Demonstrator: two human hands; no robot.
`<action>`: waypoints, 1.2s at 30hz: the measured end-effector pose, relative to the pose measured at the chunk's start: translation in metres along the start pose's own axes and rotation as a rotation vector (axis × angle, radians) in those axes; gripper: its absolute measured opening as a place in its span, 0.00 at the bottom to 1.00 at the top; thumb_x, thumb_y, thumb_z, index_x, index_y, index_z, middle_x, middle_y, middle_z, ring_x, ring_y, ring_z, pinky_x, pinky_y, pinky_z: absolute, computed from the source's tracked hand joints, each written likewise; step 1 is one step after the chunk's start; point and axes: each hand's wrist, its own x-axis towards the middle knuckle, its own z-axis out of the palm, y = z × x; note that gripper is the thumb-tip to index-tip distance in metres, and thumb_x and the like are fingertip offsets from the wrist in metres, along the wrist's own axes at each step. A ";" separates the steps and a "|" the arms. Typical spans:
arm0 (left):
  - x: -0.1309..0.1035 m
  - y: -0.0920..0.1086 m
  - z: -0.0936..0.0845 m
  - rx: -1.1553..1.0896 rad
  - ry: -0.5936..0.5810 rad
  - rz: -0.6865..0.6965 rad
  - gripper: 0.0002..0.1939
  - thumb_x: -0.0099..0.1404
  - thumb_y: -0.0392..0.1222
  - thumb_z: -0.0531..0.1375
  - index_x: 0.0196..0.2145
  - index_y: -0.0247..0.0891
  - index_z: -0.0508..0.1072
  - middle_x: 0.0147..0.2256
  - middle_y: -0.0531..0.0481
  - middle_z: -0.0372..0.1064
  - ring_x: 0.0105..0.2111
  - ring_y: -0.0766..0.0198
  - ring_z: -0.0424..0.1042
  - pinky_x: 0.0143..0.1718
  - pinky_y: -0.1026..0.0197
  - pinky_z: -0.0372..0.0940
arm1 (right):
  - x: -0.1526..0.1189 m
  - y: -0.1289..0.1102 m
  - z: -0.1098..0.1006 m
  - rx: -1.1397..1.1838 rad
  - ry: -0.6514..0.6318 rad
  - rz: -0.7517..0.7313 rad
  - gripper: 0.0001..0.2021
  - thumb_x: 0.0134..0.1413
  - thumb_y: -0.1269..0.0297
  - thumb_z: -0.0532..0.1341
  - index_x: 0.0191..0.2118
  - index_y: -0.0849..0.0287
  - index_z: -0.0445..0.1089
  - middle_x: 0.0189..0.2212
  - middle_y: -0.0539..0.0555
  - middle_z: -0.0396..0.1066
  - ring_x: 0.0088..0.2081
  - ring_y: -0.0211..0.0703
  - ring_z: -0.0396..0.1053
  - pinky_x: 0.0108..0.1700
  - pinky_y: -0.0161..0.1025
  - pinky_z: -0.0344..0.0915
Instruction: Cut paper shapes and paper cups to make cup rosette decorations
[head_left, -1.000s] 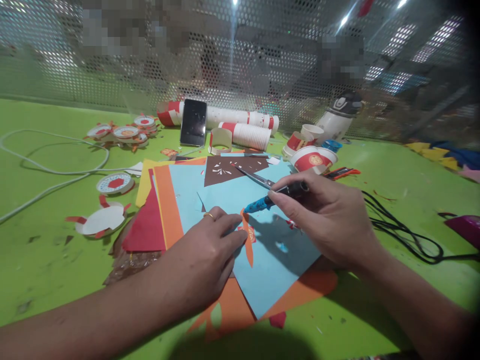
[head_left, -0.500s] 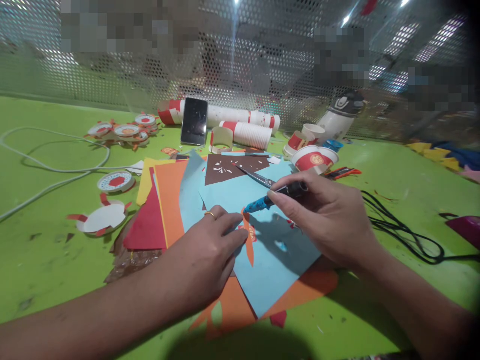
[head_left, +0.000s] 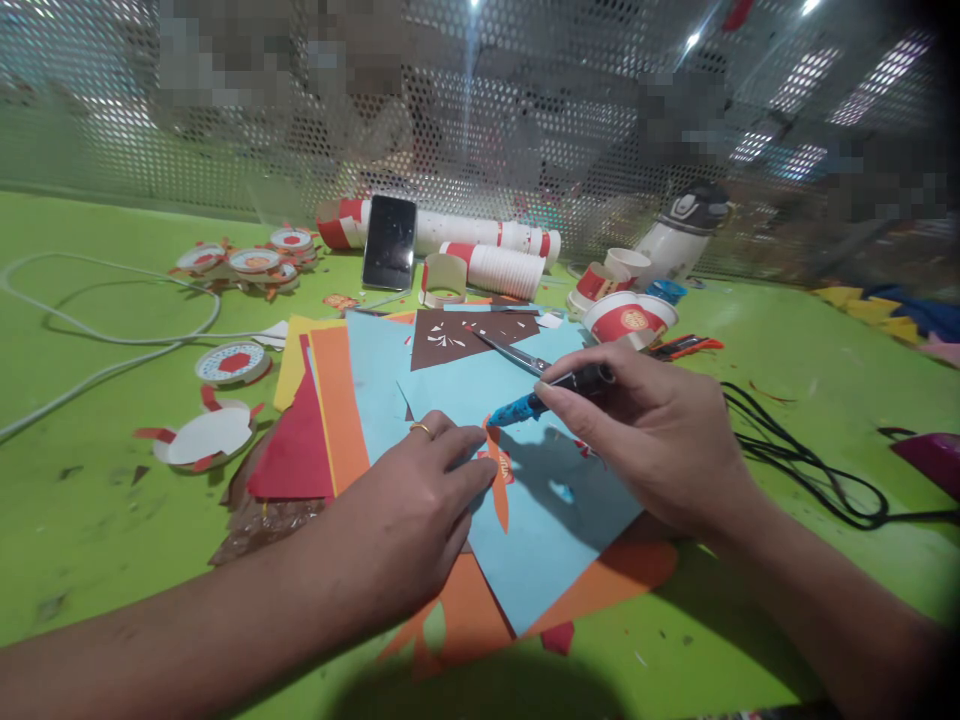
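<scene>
My right hand (head_left: 649, 440) is closed around a blue-and-black marker (head_left: 551, 393). The marker's tip touches or hovers just over the top end of a narrow, pointed orange paper strip (head_left: 498, 500). With bent fingers, my left hand (head_left: 424, 500), a ring on one finger, holds that strip down from its left side. Beneath both hands lies a light blue paper sheet (head_left: 532, 580) with a small red printed piece under the strip. Scissors (head_left: 514, 352) show their blades beyond the right fingertips; their handles are hidden behind the hand.
Brown paper (head_left: 450, 338) with white scraps lies behind. Orange, red and yellow sheets (head_left: 296, 450) are stacked left, near paper discs with tabs (head_left: 206, 437). A phone (head_left: 389, 243) leans on stacked paper cups (head_left: 480, 232). To the right are a cutter (head_left: 684, 346) and black cord (head_left: 817, 470).
The upper left corner of the light blue paper, curled up before, now lies flatter and further left. Both hands, the marker and the orange strip stay in place.
</scene>
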 end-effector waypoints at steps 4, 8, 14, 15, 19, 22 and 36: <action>0.001 0.000 0.000 -0.004 0.011 0.001 0.13 0.62 0.29 0.50 0.40 0.33 0.71 0.44 0.38 0.66 0.42 0.55 0.63 0.47 0.46 0.59 | 0.000 0.000 0.000 0.016 -0.003 0.008 0.04 0.52 0.65 0.62 0.33 0.59 0.70 0.22 0.48 0.68 0.20 0.33 0.63 0.21 0.33 0.59; 0.002 0.000 0.000 -0.003 0.031 -0.003 0.13 0.61 0.29 0.51 0.40 0.35 0.71 0.44 0.39 0.67 0.42 0.55 0.63 0.46 0.46 0.60 | -0.001 0.001 0.002 0.026 0.001 0.010 0.04 0.52 0.65 0.63 0.32 0.59 0.70 0.21 0.48 0.68 0.21 0.33 0.63 0.21 0.32 0.59; 0.002 0.000 -0.001 0.010 -0.005 -0.005 0.13 0.62 0.30 0.49 0.41 0.34 0.71 0.44 0.38 0.66 0.42 0.54 0.62 0.47 0.45 0.59 | 0.000 0.001 0.002 0.015 -0.002 -0.003 0.04 0.52 0.65 0.63 0.32 0.59 0.70 0.21 0.48 0.68 0.21 0.34 0.63 0.23 0.33 0.60; 0.002 0.000 -0.001 0.008 -0.010 -0.008 0.13 0.62 0.29 0.49 0.41 0.34 0.71 0.45 0.38 0.66 0.42 0.54 0.62 0.47 0.45 0.59 | 0.000 0.001 0.002 0.011 -0.003 -0.005 0.04 0.52 0.65 0.62 0.32 0.60 0.70 0.21 0.47 0.68 0.21 0.34 0.63 0.23 0.33 0.60; 0.002 0.000 0.000 0.001 -0.010 -0.007 0.13 0.62 0.29 0.49 0.40 0.33 0.71 0.44 0.38 0.65 0.42 0.55 0.61 0.46 0.46 0.59 | 0.000 0.001 0.002 0.013 0.000 -0.008 0.05 0.52 0.64 0.62 0.32 0.60 0.70 0.22 0.48 0.68 0.21 0.34 0.64 0.24 0.33 0.61; 0.002 0.000 0.000 0.001 -0.006 0.000 0.13 0.62 0.29 0.50 0.41 0.33 0.71 0.44 0.38 0.65 0.42 0.54 0.61 0.46 0.46 0.59 | 0.000 0.001 0.002 0.017 0.001 0.003 0.05 0.52 0.64 0.62 0.33 0.60 0.70 0.22 0.48 0.68 0.21 0.33 0.64 0.23 0.33 0.60; 0.002 0.000 0.000 0.001 -0.010 -0.005 0.13 0.62 0.29 0.49 0.40 0.33 0.71 0.44 0.38 0.65 0.42 0.55 0.61 0.46 0.46 0.59 | 0.001 0.003 0.003 0.005 0.009 -0.006 0.05 0.51 0.64 0.63 0.33 0.60 0.70 0.22 0.48 0.69 0.22 0.35 0.66 0.24 0.34 0.61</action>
